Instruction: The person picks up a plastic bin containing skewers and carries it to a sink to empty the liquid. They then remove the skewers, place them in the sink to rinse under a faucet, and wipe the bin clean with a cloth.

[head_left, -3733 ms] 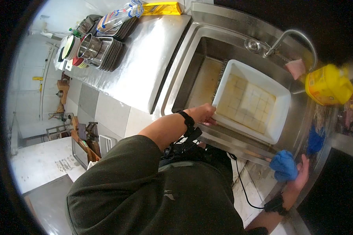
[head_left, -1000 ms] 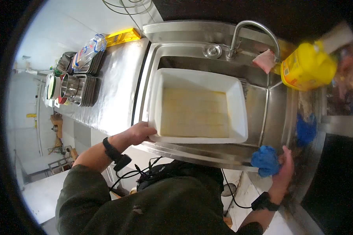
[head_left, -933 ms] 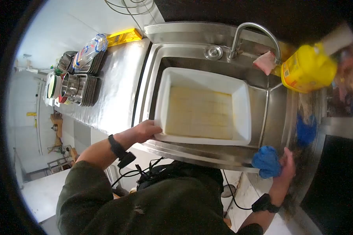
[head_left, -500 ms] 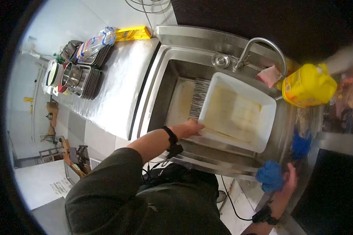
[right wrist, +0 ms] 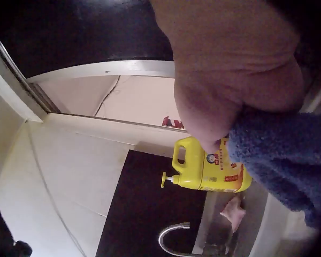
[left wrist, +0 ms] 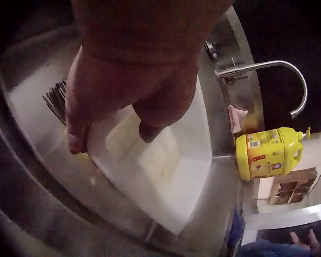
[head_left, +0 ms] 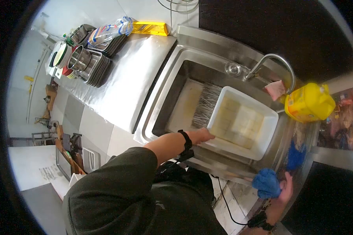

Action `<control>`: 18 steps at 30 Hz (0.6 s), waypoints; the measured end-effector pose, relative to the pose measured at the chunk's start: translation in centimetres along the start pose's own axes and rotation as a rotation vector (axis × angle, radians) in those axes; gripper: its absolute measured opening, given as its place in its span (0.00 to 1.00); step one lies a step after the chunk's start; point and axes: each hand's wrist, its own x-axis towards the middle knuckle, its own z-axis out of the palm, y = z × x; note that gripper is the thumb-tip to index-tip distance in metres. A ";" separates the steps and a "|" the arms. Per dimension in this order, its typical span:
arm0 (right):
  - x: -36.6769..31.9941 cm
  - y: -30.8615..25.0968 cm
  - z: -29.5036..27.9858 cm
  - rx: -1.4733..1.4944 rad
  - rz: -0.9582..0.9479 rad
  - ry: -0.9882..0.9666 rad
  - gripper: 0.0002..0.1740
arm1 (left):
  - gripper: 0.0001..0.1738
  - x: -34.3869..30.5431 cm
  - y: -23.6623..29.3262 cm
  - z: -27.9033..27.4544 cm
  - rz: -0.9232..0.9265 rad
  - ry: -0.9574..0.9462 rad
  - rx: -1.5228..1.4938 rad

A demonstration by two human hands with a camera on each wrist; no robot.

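Left to right, the work: thin grey sticks point(head_left: 206, 105) are lying in the stainless-steel sink point(head_left: 161, 94). Left hand point(head_left: 201, 135) is gripping the near left corner of a white rectangular plastic tub point(head_left: 271, 135), thumb going inside the rim. Tub is sitting within the sink's right part, its base showing yellowish; liquid or stain, can't tell. Bunched blue towelling cloth point(head_left: 266, 183) is touching the right hand point(head_left: 285, 188) near the sink's front right corner; whether those fingers are closing round it, can't tell.

Step, my judgement: the left hand is steadying or shifting the tub. Next move is probably calling for a firm rim hold, since only one corner is getting support from the hands.

Writing, left to right: dark print is showing on a white panel point(head_left: 25, 156), illegible. On the metal-topped desk point(head_left: 125, 84), a clear plastic bag point(head_left: 106, 34) is carrying blue and orange print, unreadable. A yellow plastic pump jug point(head_left: 309, 102) is bearing a barcode, a blue emblem and red characters, apparently Chinese, blurring too much for naming a brand.
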 end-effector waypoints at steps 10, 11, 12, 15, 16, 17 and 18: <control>-1.7 -2.1 2.4 -0.090 -0.068 -0.002 0.22 | 0.31 -3.1 1.6 -1.4 -0.049 -0.004 -0.045; -1.5 -2.0 2.4 -0.047 -0.075 -0.041 0.22 | 0.27 -3.5 1.6 -1.6 -0.004 0.015 -0.044; -2.0 -2.3 2.6 -0.054 -0.079 -0.053 0.22 | 0.27 -2.8 0.6 -1.4 -0.005 0.022 -0.056; -3.0 -2.6 3.5 -0.086 -0.059 -0.039 0.22 | 0.17 3.4 -4.0 -0.4 0.553 0.104 0.440; -3.3 -2.4 3.3 -0.077 -0.048 -0.031 0.22 | 0.13 5.6 -5.1 0.4 0.516 0.065 0.451; -3.4 -2.2 2.8 -0.068 -0.035 -0.019 0.21 | 0.12 6.0 -5.0 0.8 0.498 0.044 0.455; -3.5 -1.9 2.2 -0.074 -0.034 -0.021 0.21 | 0.11 6.3 -5.0 1.1 0.479 0.024 0.458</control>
